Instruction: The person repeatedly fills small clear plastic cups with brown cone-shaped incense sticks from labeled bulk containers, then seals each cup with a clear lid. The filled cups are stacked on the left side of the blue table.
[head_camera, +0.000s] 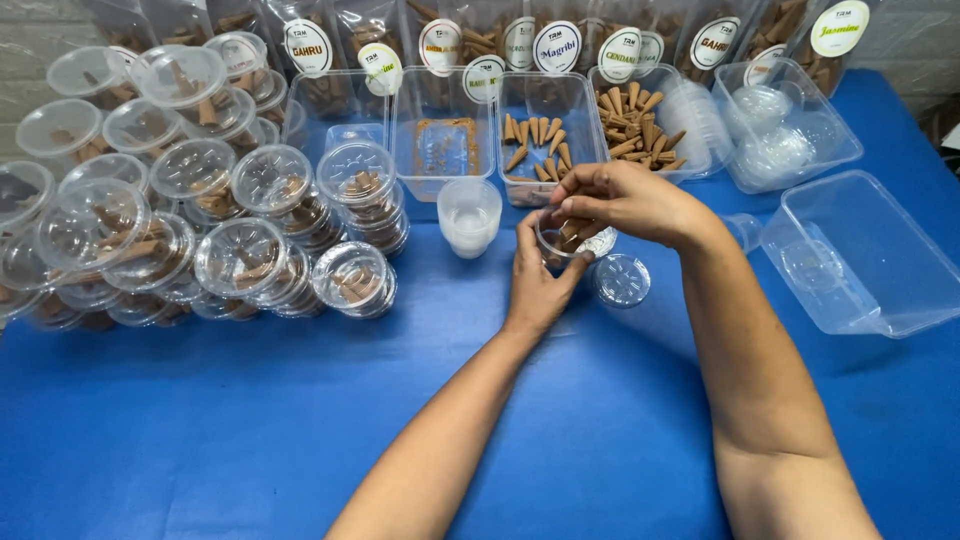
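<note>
Small round clear plastic cup (562, 243): held above the blue table cover (250, 430), approx. centre of view, just below the tubs. Mouth faces up and slightly toward the camera; axis near upright, tilt slight. Contents partly hidden by fingers; brown pieces seem to be inside, cannot confirm count.

Left hand (538, 285): at 6 o'clock of the cup, palm up, thumb and fingers closed round the cup's lower wall. Clamped on cup.

Right hand (625, 200): at 1–2 o'clock of the cup, wrist bent, fingertips bunched together over the cup mouth. Whether they pinch a piece: cannot tell, too small.

Hands together, touching at the cup.

Surroundings:
- Clear round plastic lid (621, 279), flat on cover, at 4 o'clock of the cup, just beside, not touching.
- Stack of empty clear cups (469, 215), upright, at 9 o'clock, near.
- Clear rectangular tub with brown incense cones (540, 140), at 12 o'clock, just behind the hands. Cones lie at mixed angles.
- Filled lidded clear cups, stacked in a heap (190, 230), at 9 o'clock, well apart.
- Empty clear rectangular tub (870, 255), at 3 o'clock, well apart.
</note>
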